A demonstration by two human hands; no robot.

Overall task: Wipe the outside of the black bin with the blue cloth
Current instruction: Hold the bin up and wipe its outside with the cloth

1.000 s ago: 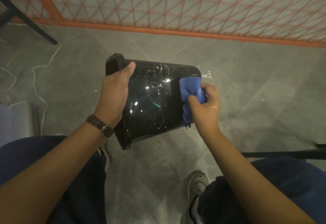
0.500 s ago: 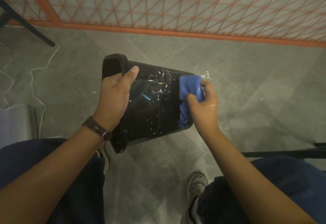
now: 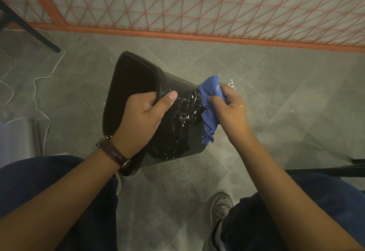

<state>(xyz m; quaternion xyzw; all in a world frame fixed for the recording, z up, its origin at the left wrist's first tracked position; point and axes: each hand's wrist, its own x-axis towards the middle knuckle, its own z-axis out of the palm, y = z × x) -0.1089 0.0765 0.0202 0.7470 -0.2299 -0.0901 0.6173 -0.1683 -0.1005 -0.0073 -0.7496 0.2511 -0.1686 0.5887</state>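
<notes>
The black bin [image 3: 177,130] is held tilted above the floor, its open mouth facing up and left. White specks and streaks cover its glossy side. My left hand [image 3: 142,120] grips the rim, fingers hidden inside and thumb lying across the outer wall. My right hand [image 3: 231,108] holds the bunched blue cloth [image 3: 209,108] against the bin's side near its base. Part of the cloth hangs loose below my fingers.
An orange mesh screen [image 3: 197,9] stands just beyond the bin. A black chair leg [image 3: 29,27] and a white cable [image 3: 39,84] lie at the far left. A dark bar [image 3: 325,171] crosses at the right. My shoe [image 3: 221,207] rests on the grey tiled floor below.
The bin has turned so that its open mouth now shows. My right hand has moved the cloth up and right along the side toward the base.
</notes>
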